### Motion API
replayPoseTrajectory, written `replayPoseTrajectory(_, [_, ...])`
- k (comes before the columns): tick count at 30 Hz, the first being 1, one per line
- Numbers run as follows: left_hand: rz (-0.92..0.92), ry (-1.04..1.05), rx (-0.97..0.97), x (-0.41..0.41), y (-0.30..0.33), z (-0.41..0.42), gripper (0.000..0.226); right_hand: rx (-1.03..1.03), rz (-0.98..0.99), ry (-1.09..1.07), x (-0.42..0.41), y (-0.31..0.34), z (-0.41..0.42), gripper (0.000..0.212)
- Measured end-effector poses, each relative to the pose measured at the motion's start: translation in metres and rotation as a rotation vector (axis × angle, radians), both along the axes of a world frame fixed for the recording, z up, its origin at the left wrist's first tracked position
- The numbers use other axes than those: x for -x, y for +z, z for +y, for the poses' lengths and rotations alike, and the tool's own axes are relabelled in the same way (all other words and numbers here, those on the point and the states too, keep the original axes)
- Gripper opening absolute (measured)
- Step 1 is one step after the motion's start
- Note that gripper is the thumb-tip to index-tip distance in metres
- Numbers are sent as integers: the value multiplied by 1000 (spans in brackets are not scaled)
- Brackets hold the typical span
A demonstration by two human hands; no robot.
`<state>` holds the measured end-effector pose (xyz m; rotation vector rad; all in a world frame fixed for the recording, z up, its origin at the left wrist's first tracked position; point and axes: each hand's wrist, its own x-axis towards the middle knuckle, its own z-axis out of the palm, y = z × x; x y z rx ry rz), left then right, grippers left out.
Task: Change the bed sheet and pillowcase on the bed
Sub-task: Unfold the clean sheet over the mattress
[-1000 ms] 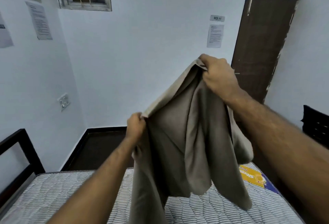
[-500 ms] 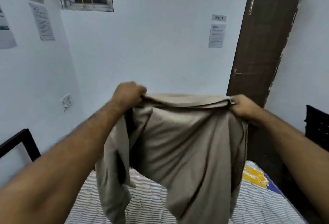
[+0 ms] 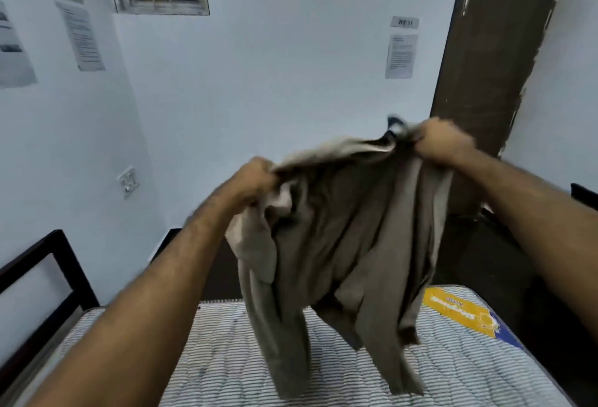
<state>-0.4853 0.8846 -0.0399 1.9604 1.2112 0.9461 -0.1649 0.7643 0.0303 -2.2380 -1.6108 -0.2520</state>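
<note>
Both hands, left (image 3: 255,176) and right (image 3: 445,139), grip the bunched sheet (image 3: 339,244) above the bare mattress (image 3: 226,358); finding corners first would ease spreading.

Matt taupe cloth bed sheet (image 3: 349,244); quilted, striped fabric mattress (image 3: 226,358) with a glossy yellow label (image 3: 459,309); dark matt wooden door (image 3: 495,60)
</note>
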Motion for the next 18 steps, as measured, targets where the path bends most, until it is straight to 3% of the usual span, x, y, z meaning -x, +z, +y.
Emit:
replayPoseTrajectory(2, [431, 185, -56, 18, -24, 14, 15, -288, 103, -57, -9, 16, -1, 48])
replayPoseTrajectory(4, [497, 339, -34, 25, -55, 22, 15, -336, -19, -49, 16, 21, -8, 53])
replayPoseTrajectory(6, [264, 366, 124, 15, -82, 19, 17, -345, -140, 42, 45, 22, -4, 49])
replayPoseTrajectory(10, [-713, 283, 733, -12, -106, 13, 29, -151, -62, 120, 57, 23, 11, 47])
replayPoseTrajectory(11, [-870, 274, 777, -15, -106, 15, 33, -99, -47, 100, 50, 18, 12, 47])
replayPoseTrajectory(12, [-944, 270, 744, -18, -101, 17, 36, -55, -47, 57, 41, 12, 15, 43])
replayPoseTrajectory(14, [-828, 261, 490, -20, -81, 10, 36, 21, -82, -22, 29, -2, 15, 31])
replayPoseTrajectory(18, [115, 221, -570, -8, -29, -9, 59, 217, -194, -237, 9, -29, 6, 34])
